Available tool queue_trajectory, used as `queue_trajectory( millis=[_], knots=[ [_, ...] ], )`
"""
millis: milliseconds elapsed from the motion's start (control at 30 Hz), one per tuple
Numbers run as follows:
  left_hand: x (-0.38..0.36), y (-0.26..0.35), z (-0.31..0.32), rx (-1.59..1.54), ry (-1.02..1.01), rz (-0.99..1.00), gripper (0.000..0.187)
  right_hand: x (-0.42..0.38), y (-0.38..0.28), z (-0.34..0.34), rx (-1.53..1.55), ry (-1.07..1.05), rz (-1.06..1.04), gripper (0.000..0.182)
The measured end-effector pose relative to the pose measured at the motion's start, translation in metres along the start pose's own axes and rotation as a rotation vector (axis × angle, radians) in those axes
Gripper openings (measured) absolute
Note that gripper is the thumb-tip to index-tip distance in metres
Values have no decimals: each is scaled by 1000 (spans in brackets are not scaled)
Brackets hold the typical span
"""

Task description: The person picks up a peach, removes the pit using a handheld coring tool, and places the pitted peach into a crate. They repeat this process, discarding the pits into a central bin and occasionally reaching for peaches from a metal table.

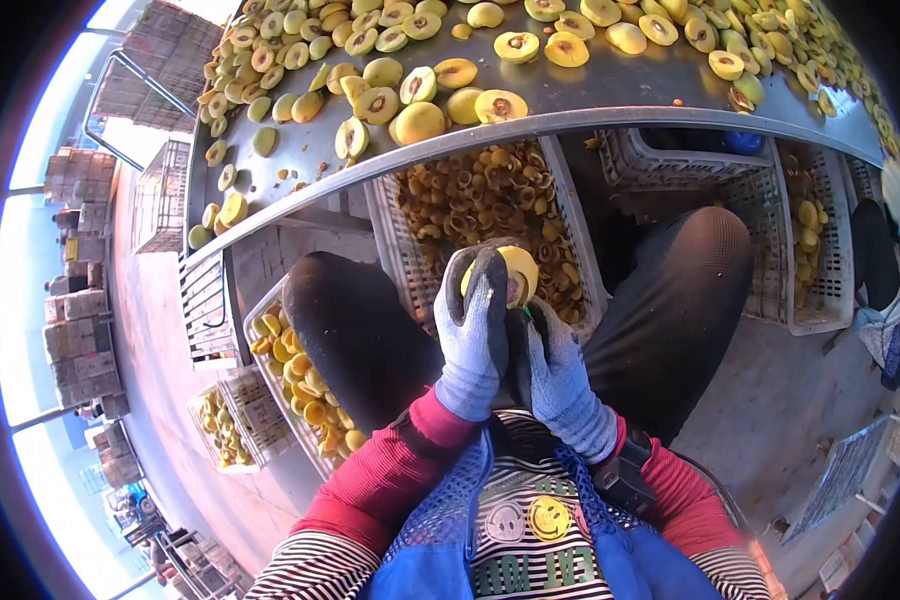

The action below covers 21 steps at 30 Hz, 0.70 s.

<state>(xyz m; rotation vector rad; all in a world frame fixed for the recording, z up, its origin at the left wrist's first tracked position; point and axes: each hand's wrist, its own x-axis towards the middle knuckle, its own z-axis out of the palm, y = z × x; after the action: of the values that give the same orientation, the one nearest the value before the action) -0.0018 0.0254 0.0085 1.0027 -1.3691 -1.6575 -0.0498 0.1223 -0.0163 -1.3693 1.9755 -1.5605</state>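
Observation:
My left hand (473, 322), in a grey-and-black work glove, is closed around a yellow peach half (521, 275), its cut face turned to the right. Close beside it, my gloved right hand (564, 362) is closed on a small tool with a green part (528, 312) showing at the fingertips, against the lower edge of the fruit. Most of that tool is hidden by the fingers. Both hands are held between my knees, over a crate (390, 235) of peach stones and scraps.
A metal table (300, 170) with many halved peaches spans the front, its raised rim above my knees. Crates of peach pieces stand by my left leg (335, 455) and at the right (820, 300). Stacked crates (78, 320) line the far left; another person's gloved hand (898, 195) shows far right.

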Motion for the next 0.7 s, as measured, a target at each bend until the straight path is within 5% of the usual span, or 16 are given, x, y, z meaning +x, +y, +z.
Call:
queue_trajectory(
  millis=[200,433,533,700],
  knots=[
    [1,-8,-9,75,-105,82,36,-4,10,-6,-83,-48,-183,29],
    [2,-9,-9,81,-89,-16,35,-2,14,-16,94,-195,-45,37],
    [-1,3,0,37,-60,-68,32,-9,12,-8,-105,-54,-188,39],
    [-1,6,5,80,-38,28,29,-7,4,-2,-91,-42,-26,37]
  ],
)
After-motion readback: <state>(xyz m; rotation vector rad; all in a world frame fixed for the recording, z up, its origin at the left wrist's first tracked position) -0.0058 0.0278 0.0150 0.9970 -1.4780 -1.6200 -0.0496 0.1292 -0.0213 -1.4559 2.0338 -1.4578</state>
